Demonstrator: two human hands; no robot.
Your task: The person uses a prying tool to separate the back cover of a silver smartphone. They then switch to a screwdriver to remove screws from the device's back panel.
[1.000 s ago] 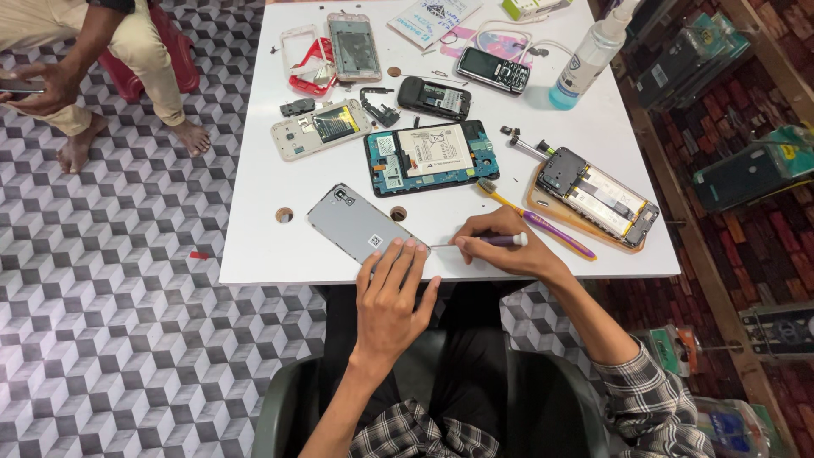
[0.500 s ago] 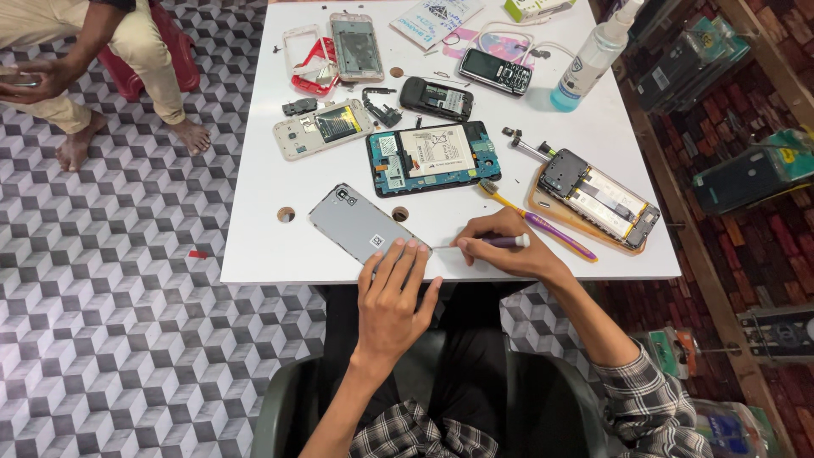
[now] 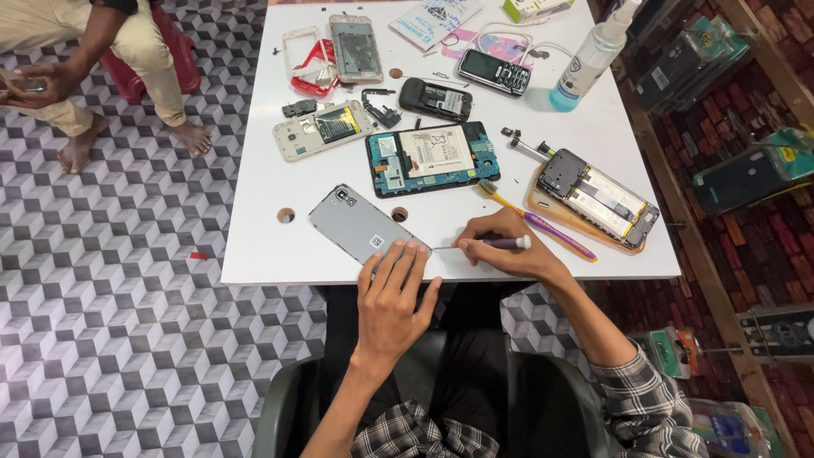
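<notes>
Grey cube-pattern tiles cover the floor around a white table (image 3: 271, 254) with many phone parts on it. I count one silver phone (image 3: 360, 227) lying back side up near the front edge, one opened tablet (image 3: 432, 159) behind it, one opened phone on a wooden board (image 3: 598, 197) at the right, two small black phones (image 3: 465, 85), one spray bottle (image 3: 587, 58) and one purple toothbrush (image 3: 543, 227). The silver phone's long axis runs diagonally, with its camera end pointing to the far left and its other end under the left hand (image 3: 392, 297). This hand lies flat with open fingers, pressing on the phone. The right hand (image 3: 504, 246) is closed around one thin screwdriver (image 3: 483, 244), which lies almost level, its tip pointing left toward the phone's near end.
</notes>
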